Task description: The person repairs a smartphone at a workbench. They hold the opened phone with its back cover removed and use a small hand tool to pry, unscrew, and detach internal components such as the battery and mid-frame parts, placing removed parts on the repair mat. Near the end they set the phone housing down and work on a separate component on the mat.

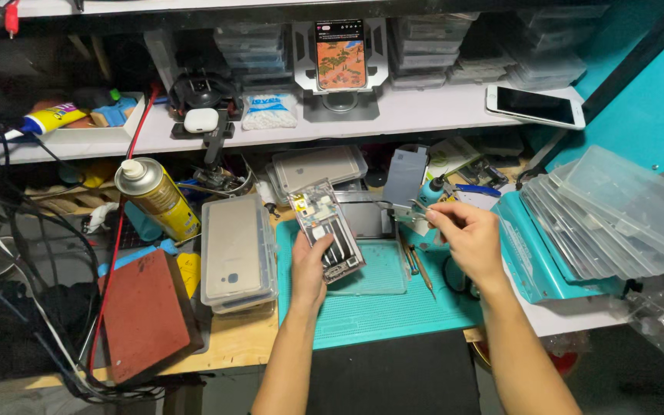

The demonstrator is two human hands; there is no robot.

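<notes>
Now left hand (309,269) grips opened phone (326,230); right hand (466,238) pinches tweezers (409,207) beside it.

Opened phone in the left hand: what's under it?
Under the opened phone, held tilted by the left hand, lie a clear tray and the teal work mat. Whatever lies directly beneath the phone is hidden.

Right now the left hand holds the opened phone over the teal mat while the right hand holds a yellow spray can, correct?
Not quite. In the head view the right hand holds tweezers, not the can; the yellow spray can stands untouched. The left hand does hold the opened phone over the teal mat.
</notes>
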